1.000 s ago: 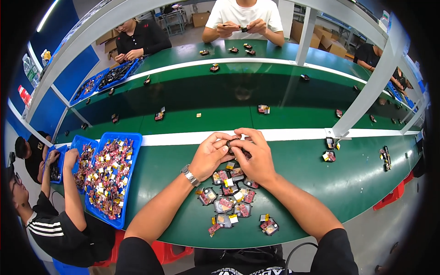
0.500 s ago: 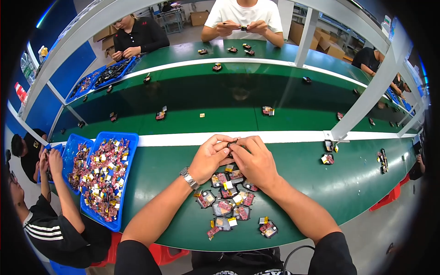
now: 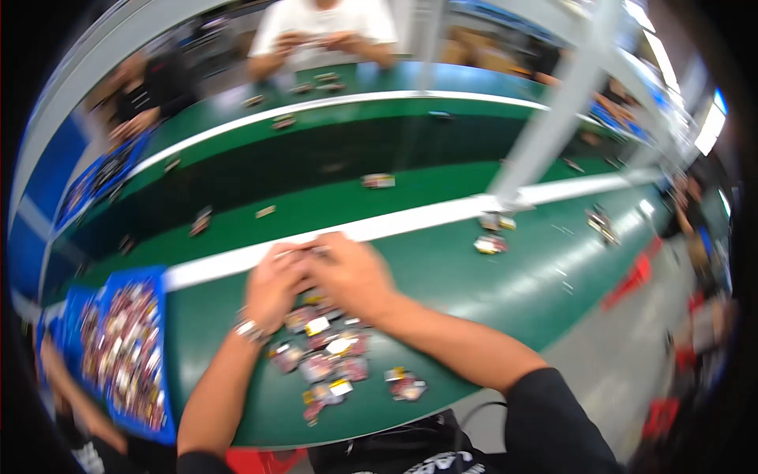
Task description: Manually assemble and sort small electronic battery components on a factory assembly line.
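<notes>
Both hands meet just above the green table [image 3: 442, 316], close to its white far edge strip. My left hand [image 3: 272, 286], with a metal watch at the wrist, has its fingers closed on a small black electronic part. My right hand [image 3: 353, 275] is closed over the same part from the right and covers most of it. Motion blur hides its detail. Below the hands lies a pile of small electronic assemblies [image 3: 317, 368], dark-rimmed with reddish boards and white and yellow pieces. One separate assembly [image 3: 406, 385] lies to the right of the pile.
A blue tray [image 3: 167, 419] heaped with similar parts stands at the left, another beside it. A metal post [image 3: 545, 118] rises at the far right. Beyond the white strip, scattered parts lie on a green conveyor [image 3: 316, 212]. Co-workers sit opposite and at the left.
My view has swung to the right and blurred, so the table and hands appear farther left and tilted. My hands stay together around the small part.
</notes>
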{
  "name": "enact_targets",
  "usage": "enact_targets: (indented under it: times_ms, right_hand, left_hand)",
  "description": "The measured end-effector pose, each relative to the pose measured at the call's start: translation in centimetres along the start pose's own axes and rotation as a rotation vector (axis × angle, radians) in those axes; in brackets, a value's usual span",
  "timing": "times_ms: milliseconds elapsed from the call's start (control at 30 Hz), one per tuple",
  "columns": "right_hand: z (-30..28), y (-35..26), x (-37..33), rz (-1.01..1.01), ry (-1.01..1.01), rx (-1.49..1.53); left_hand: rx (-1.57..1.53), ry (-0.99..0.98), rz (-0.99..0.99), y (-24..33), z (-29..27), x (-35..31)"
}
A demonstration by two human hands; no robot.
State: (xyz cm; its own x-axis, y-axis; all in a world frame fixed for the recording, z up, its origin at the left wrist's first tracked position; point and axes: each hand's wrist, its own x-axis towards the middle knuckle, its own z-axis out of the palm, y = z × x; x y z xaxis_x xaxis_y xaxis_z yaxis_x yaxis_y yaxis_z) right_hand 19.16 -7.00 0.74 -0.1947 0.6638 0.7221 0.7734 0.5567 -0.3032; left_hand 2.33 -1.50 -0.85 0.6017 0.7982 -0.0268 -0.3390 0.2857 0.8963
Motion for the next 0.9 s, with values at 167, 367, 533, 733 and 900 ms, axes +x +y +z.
enact_targets:
  times_ms: [167, 367, 533, 733, 900]
  right_hand:
    - [2.5, -0.8, 0.6, 0.145, 0.082, 0.343]
    - [1.6, -1.1, 0.5, 0.450, 0.064, 0.632]
    - [-0.1, 0.2, 1.1, 0.441, 0.036, 0.605]
    - [2.2, 7.9, 6.5, 0.665, 0.054, 0.535]
    - [4.5, 11.6, 6.9, 0.596, -0.094, 0.066]
  left_hand:
    - [0.137, 0.113, 0.110, 1.7, -0.2, -1.9]
    - [0.434, 0.166, 0.169, 0.6, -1.3, -1.8]
    - [0.432, 0.096, 0.124, 1.3, 0.7, -1.1]
    - [0.194, 0.190, 0.223, 1.8, -1.4, -1.3]
    - [0.344, 0.109, 0.198, 1.6, -1.5, -1.2]
